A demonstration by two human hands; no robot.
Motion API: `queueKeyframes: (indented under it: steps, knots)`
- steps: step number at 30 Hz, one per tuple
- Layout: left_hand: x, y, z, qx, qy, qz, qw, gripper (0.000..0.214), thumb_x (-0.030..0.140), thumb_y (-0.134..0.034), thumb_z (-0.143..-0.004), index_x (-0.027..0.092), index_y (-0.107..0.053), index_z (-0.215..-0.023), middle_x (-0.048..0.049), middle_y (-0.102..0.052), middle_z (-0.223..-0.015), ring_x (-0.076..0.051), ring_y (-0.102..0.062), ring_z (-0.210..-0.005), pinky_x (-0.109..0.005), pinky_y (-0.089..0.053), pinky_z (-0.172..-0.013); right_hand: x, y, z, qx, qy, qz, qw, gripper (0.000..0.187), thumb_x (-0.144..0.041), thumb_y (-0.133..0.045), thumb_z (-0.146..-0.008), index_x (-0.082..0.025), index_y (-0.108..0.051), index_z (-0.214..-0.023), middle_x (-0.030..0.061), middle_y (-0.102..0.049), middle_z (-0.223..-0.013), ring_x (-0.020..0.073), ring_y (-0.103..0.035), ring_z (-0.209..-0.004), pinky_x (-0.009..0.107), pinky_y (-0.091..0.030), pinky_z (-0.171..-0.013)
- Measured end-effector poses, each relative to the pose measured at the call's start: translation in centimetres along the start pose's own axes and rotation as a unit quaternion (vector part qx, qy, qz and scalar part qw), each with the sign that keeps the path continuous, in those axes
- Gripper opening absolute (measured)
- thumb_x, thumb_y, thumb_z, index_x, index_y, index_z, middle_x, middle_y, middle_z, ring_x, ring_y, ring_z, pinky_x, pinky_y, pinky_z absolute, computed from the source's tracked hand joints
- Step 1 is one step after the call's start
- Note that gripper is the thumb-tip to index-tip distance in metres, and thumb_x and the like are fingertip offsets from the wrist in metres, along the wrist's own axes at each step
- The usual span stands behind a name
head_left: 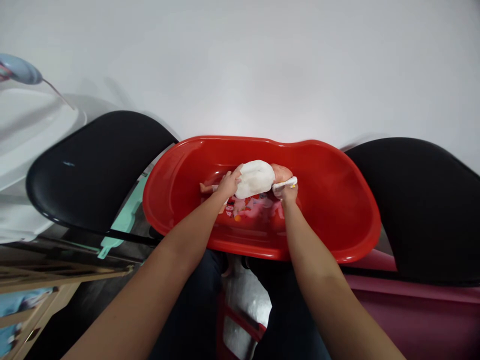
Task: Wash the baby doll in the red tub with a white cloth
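The left hand point(228, 184) is gripping a baby doll point(282, 173) around its middle, fingers pressing into the white wrap point(254, 179) that is covering the torso. The right hand point(288, 193) is clamping a folded white cloth point(285, 183) against the doll near its head. The hands are staying apart, one on each side of the wrap, and both are holding the doll. The doll is lying lengthwise inside a red plastic tub point(337, 215), its head toward the right and a foot showing at the left. A colourful printed pattern point(247, 207) is showing on the tub floor below it, and black curved panels point(93, 170) are flanking the tub.
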State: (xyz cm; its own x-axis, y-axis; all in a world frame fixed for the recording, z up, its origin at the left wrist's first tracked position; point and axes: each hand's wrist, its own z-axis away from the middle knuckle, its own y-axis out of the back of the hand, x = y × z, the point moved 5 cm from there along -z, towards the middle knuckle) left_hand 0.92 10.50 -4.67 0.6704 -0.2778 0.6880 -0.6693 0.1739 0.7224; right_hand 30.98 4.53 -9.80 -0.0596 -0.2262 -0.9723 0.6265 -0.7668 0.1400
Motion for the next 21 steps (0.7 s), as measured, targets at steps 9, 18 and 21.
queueKeyframes:
  steps: [9, 18, 21]
  knots:
    - [0.4, 0.1, 0.3, -0.004, 0.003, 0.003, 1.0, 0.07, 0.021, -0.052, -0.108, 0.035, -0.033, -0.174, -0.011, -0.062, -0.138, -0.023, -0.063, -0.115, -0.036, -0.047, -0.105, -0.8, 1.2, -0.5, 0.095, -0.041, 0.0, 0.995, 0.037, -0.024, -0.06, -0.09, -0.02, -0.069, -0.125, 0.0109, -0.076, -0.118, 0.0254, -0.075, -0.105, 0.041, -0.063, -0.094]
    - [0.9, 0.5, 0.6, -0.007, 0.015, -0.03, 0.999, 0.069, 0.026, -0.053, -0.109, 0.033, -0.031, -0.175, -0.0121, -0.063, -0.133, -0.026, -0.063, -0.117, -0.039, -0.047, -0.106, -6.3, -2.2, 3.2, -0.116, 0.374, 0.229, 0.891, 0.045, -0.034, -0.042, -0.105, -0.022, -0.076, -0.132, 0.0118, -0.07, -0.142, 0.0277, -0.057, -0.137, 0.054, -0.037, -0.125]
    - [0.9, 0.5, 0.5, -0.006, 0.006, -0.032, 0.999, 0.069, 0.025, -0.05, -0.109, 0.036, -0.031, -0.174, -0.0119, -0.063, -0.135, -0.027, -0.062, -0.121, -0.04, -0.047, -0.108, -5.6, -1.8, 2.7, -0.076, 0.324, 0.319, 0.887, 0.046, -0.033, -0.048, -0.101, -0.029, -0.076, -0.137, 0.0108, -0.061, -0.154, 0.0365, -0.045, -0.148, 0.07, -0.028, -0.124]
